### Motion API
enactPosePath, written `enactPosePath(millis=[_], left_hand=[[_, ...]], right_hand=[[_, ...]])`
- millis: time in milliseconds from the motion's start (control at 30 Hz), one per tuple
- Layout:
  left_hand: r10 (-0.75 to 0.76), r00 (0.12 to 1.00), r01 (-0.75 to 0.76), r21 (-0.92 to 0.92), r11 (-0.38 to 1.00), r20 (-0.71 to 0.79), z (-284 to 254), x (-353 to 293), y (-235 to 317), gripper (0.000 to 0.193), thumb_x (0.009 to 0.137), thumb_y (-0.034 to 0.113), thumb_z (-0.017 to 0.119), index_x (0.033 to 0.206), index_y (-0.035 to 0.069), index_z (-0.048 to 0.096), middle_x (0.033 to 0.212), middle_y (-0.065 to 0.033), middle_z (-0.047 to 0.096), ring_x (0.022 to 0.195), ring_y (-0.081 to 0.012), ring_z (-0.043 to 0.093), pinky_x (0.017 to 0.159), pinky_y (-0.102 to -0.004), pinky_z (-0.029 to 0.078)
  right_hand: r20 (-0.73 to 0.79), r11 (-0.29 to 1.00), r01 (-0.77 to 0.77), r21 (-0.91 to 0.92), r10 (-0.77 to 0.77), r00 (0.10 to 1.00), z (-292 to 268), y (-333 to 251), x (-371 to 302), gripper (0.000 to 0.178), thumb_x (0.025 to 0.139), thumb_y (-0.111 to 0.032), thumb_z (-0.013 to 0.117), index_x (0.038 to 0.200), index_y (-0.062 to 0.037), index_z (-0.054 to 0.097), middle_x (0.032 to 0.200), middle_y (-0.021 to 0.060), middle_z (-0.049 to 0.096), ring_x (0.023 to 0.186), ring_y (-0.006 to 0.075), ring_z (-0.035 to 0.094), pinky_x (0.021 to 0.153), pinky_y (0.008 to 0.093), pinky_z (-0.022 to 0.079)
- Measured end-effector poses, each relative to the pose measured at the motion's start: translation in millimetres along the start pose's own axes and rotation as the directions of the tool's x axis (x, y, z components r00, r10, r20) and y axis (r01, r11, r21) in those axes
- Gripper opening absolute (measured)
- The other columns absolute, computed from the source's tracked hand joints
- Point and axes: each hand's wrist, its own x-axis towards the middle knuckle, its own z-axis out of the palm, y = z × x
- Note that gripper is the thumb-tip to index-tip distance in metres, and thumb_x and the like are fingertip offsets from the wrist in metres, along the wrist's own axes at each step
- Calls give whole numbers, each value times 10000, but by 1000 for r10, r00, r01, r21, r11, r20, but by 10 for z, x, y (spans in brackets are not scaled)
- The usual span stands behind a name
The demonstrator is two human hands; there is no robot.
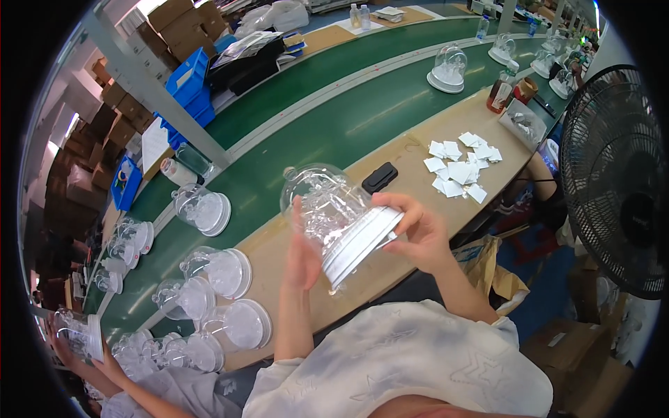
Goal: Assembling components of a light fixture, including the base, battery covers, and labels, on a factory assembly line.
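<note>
Tilted in front of me is a clear dome with a knob on top and a white round base (324, 202). It looks like a bell-jar ornament, with clear shapes inside. My left hand (304, 256) steadies its side, fingers upright against the dome and partly hidden behind it. At the base, my right hand (421, 233) grips the rim between thumb and fingers. Something small and white shows by the right thumb, too little of it to name. On the table beyond lies a small black case (380, 177). White square pieces (460, 167) are heaped to the right.
Several finished-looking domes (240, 324) crowd the table at left. A green conveyor belt (376, 118) runs behind, carrying more domes (447, 68). A black fan (620, 181) stands close on the right. At far left, another person's hands hold a dome (80, 334).
</note>
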Motion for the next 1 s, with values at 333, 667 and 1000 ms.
enactPosePath(millis=[333,667,1000], left_hand=[[281,956,-279,45,959,-79,289,-76,-10,1015,829,591,642,1541,212,26,1489,-188,308,1294,-379,434,1054,-497,418],[45,993,-95,-522,847,-108,321,68,-88,705,940,618,405,1407,91,450,1380,-135,515,1232,-329,515,1040,-459,416],[-81,997,58,-624,779,-9,383,94,-31,610,950,572,452,1367,130,497,1359,-92,532,1216,-309,521,1016,-482,438]], right_hand=[[-185,882,-147,447,252,950,197,290,-139,209,806,-12,731,832,-108,548,1377,211,484,1259,273,480,1059,406,368],[-98,793,-161,587,267,959,121,204,77,197,831,-269,758,871,-143,612,1427,147,447,1306,265,434,1105,433,338],[-322,999,41,-32,-49,946,3,-206,173,214,888,-78,682,1086,-14,633,1085,77,610,977,126,575,866,264,447]])
